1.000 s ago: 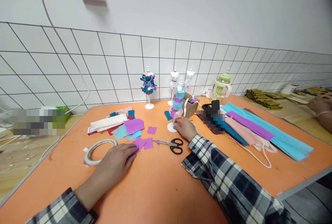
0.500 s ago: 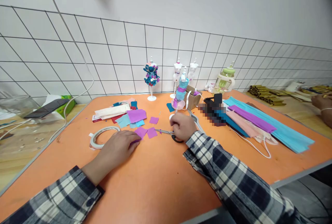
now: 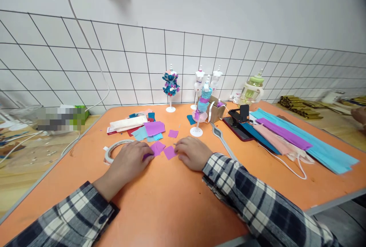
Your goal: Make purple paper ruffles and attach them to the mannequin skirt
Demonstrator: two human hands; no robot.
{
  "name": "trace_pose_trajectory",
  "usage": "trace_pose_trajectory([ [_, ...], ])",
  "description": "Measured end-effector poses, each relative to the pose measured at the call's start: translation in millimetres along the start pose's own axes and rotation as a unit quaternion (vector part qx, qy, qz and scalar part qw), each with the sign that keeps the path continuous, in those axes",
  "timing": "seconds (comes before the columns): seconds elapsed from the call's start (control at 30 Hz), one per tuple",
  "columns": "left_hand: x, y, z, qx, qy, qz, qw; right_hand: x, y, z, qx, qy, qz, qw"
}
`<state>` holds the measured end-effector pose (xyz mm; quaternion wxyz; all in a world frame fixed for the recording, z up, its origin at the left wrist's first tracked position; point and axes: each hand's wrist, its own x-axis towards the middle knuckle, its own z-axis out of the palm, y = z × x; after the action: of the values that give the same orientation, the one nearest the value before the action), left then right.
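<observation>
My left hand (image 3: pixel 130 163) rests at left of centre, fingers bent and thumb pressed toward them, on a small purple crepe paper piece (image 3: pixel 148 155). Another purple piece (image 3: pixel 158 148) lies just past its fingertips. My right hand (image 3: pixel 193 153) lies low over the table, fingers bent with the thumb apart, fingertips at the edge of a purple paper square (image 3: pixel 169 152). Scissors are nearly all hidden under that hand; only a grey tip shows. One more purple square (image 3: pixel 173 133) lies beyond. A white tape roll (image 3: pixel 110 154) sits behind my left hand.
Purple and blue paper (image 3: pixel 154 128) is piled behind my left hand. Small mannequins, one in blue and purple (image 3: pixel 203 104), another in dark blue (image 3: pixel 170 83), stand at the back. To the right lie a phone (image 3: pixel 236 128), long paper strips (image 3: pixel 328 151) and a cup (image 3: pixel 251 90).
My right hand has moved left from the scissors' handles to the purple square, its fist loosening and covering the scissors. My left hand stays by the purple pieces. The view has shifted slightly.
</observation>
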<state>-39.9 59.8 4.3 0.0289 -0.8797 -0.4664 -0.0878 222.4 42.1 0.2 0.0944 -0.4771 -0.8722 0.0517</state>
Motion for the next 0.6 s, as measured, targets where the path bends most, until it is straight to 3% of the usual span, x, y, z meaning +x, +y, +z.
trace_pose_trajectory([
  [0.1, 0, -2, -4.0, 0.013, 0.020, -0.029, 0.999, -6, 13, -9, -0.040, 0.003, 0.118, 0.992],
  [0.27, -2, -17, -4.0, -0.013, -0.020, -0.024, 0.999, -12, 28, -9, -0.065, -0.023, 0.199, 0.978],
  [0.37, -2, -28, -1.9, -0.025, -0.033, -0.002, 0.999, -11, 30, -6, -0.074, -0.019, 0.224, 0.972],
  [0.5, -1, -31, -2.2, -0.073, 0.006, -0.020, 0.997, -7, 28, -6, -0.082, 0.008, 0.231, 0.969],
  [0.6, 0, -26, -3.8, -0.108, 0.026, -0.042, 0.993, -6, 24, -7, -0.062, 0.041, 0.173, 0.982],
])
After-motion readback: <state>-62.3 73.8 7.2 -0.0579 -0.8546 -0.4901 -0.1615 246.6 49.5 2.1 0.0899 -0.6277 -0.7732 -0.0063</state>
